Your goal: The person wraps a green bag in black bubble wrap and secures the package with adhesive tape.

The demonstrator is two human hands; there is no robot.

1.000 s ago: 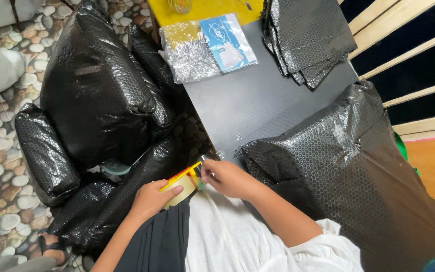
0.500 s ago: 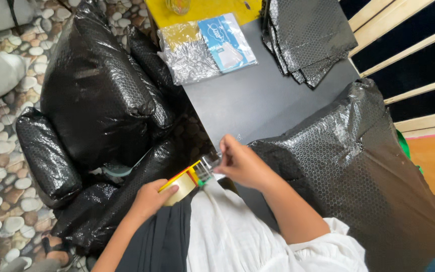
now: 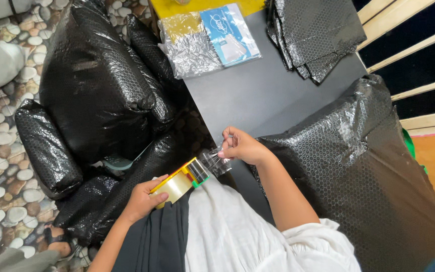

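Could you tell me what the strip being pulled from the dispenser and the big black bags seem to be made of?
Clear glossy strip: probably thin plastic tape, see-through with bright glints. Large black bags: apparently bubble-wrap plastic, shiny, covered in a honeycomb of small cells.

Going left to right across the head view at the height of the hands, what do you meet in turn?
Small black bubble-wrap bundle → left hand → yellow tape dispenser → strip of clear tape → right hand → large black bubble-wrap bag.
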